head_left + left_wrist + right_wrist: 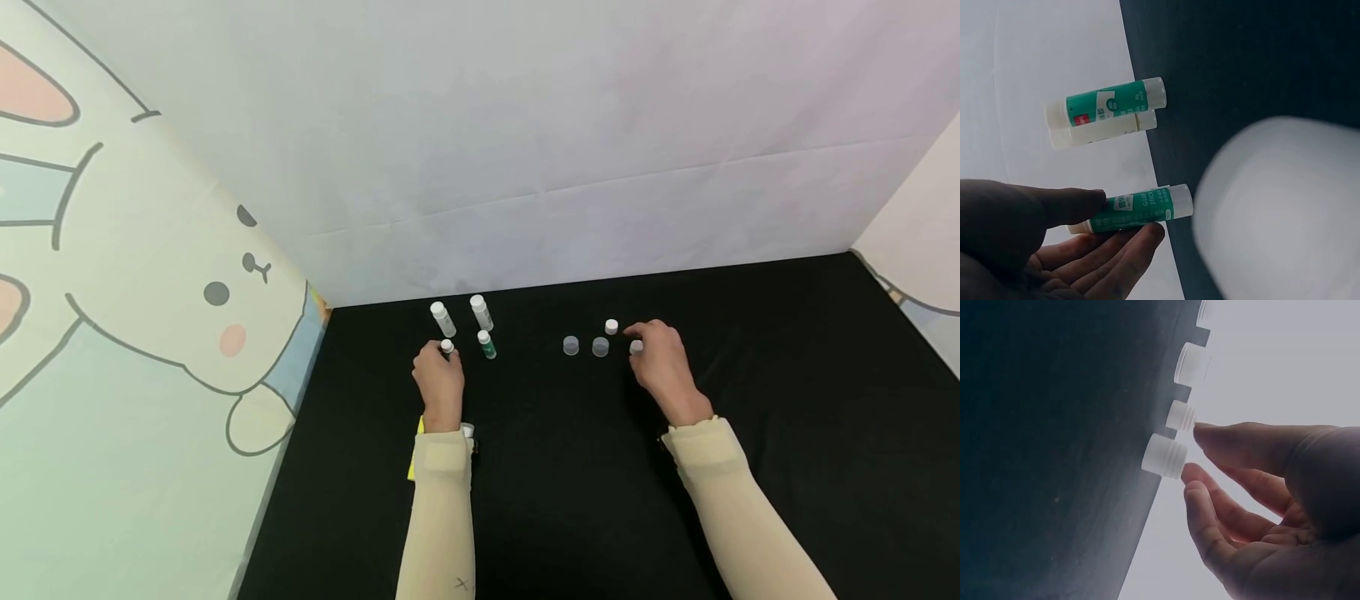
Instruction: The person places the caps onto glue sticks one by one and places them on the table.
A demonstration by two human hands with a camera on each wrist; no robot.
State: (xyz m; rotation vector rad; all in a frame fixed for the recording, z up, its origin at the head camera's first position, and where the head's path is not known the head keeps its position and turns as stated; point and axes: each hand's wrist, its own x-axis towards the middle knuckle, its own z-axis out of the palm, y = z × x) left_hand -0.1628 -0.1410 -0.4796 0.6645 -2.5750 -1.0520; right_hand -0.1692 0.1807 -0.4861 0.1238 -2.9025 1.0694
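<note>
My left hand (440,382) holds a small upright glue stick (1138,209) with a green label, thumb on one side and fingers on the other. Three more glue sticks stand close by: a white-looking one (443,320) behind, another (482,314) beside it, and a green one (487,346) to the right. My right hand (662,367) hovers around a white cap (1165,456), thumb and fingertips apart right at its edge. To its left are a smaller white cap (611,327) and two translucent caps, one nearer (600,347) and one farther left (571,345).
A black cloth (555,483) covers the table, which meets a pale wall (540,150) at the back. Something yellow (416,458) lies partly hidden beneath my left sleeve, with a white object (467,430) beside it. A blurred white shape (1285,212) fills the left wrist view's lower right.
</note>
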